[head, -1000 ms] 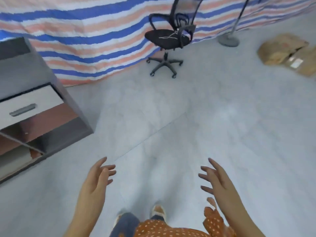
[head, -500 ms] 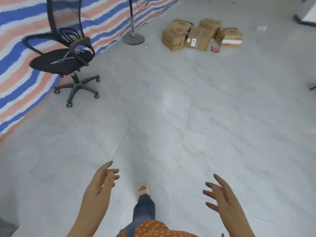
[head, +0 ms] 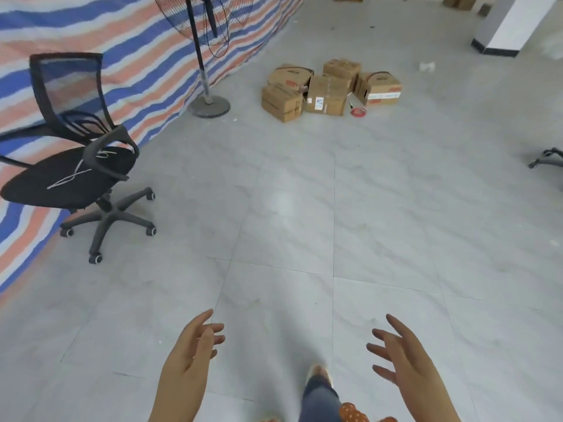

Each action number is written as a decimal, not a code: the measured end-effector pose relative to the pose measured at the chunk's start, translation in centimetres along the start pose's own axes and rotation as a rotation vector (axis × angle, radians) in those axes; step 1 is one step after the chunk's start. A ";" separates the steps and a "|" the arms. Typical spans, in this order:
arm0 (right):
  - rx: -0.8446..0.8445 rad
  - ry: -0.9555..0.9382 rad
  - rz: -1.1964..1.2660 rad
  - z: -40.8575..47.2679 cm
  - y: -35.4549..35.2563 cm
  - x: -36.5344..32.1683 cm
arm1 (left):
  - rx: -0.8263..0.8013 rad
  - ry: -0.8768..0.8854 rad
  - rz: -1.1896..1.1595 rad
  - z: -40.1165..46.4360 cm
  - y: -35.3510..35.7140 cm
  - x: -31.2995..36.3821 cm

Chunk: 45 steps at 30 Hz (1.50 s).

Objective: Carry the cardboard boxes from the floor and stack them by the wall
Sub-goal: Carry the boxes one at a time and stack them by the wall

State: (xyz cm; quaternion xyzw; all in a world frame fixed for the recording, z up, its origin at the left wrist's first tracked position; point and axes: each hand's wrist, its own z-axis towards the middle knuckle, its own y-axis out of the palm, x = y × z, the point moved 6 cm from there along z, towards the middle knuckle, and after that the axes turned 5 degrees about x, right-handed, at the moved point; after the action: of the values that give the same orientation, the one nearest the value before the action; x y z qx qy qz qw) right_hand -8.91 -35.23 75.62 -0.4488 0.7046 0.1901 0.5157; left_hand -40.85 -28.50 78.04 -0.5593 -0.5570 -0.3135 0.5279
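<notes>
Cardboard boxes (head: 327, 88) sat in a loose cluster of 5 on the far part of the floor (head: 304, 208), brown and rectangular, some with white labels and red print; the left 2 looked stacked, and the right one (head: 379, 88) stood slightly apart from the middle one. A small red coil (head: 359, 111) lay on the tiles just in front of them. The left hand (head: 190, 354) and the right hand (head: 396, 354) hung near the bottom of the view, both with fingers spread and relaxed, holding nothing, well apart from the boxes.

Open tile stretched between the hands and the boxes. A striped blue, orange and white tarp (head: 91, 41) bounded the left side. Against it stood a black mesh office chair (head: 76, 166) on a 5-wheeled base and a pedestal fan (head: 207, 56) with a round base, just left of the boxes. A white pillar (head: 511, 22) rose at far right.

The floor was glossy pale grey tile with thin seams. A foot in a light shoe (head: 318, 373) stood between the hands.
</notes>
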 end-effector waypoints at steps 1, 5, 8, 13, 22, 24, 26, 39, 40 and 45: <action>0.004 0.011 -0.002 1.2 0.4 -0.4 | -0.006 -0.005 0.003 1.5 0.5 0.3; 0.026 0.029 0.007 6.8 2.4 -2.4 | 0.001 -0.010 0.004 7.6 2.9 1.7; 0.032 0.029 0.010 12.4 4.4 -4.2 | 0.013 -0.006 0.000 13.1 5.6 3.1; 0.002 0.023 0.011 24.0 7.9 -9.7 | 0.067 0.004 -0.029 22.4 10.4 7.2; -0.038 -0.052 -0.046 38.9 12.8 -20.7 | 0.004 0.003 -0.008 36.9 19.4 14.4; -0.024 -0.022 -0.060 41.5 13.9 -21.2 | -0.027 -0.017 0.009 40.0 21.4 14.6; -0.007 0.014 -0.070 44.2 15.1 -21.4 | -0.056 -0.035 0.022 43.6 23.1 15.1; 0.171 0.022 0.017 64.8 25.5 -34.2 | -0.209 0.085 0.052 73.3 32.4 28.2; 0.178 0.018 0.017 65.9 25.9 -34.9 | -0.229 0.090 0.066 74.9 33.3 28.9; 0.254 0.093 0.037 71.9 25.7 -35.9 | -0.313 0.063 0.115 81.4 39.2 30.7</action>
State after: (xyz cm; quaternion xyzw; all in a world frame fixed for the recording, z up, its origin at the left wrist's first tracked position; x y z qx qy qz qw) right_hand 12.11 46.47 74.37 -0.3750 0.7543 0.0878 0.5317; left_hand -17.15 63.88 77.35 -0.6555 -0.4516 -0.3831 0.4686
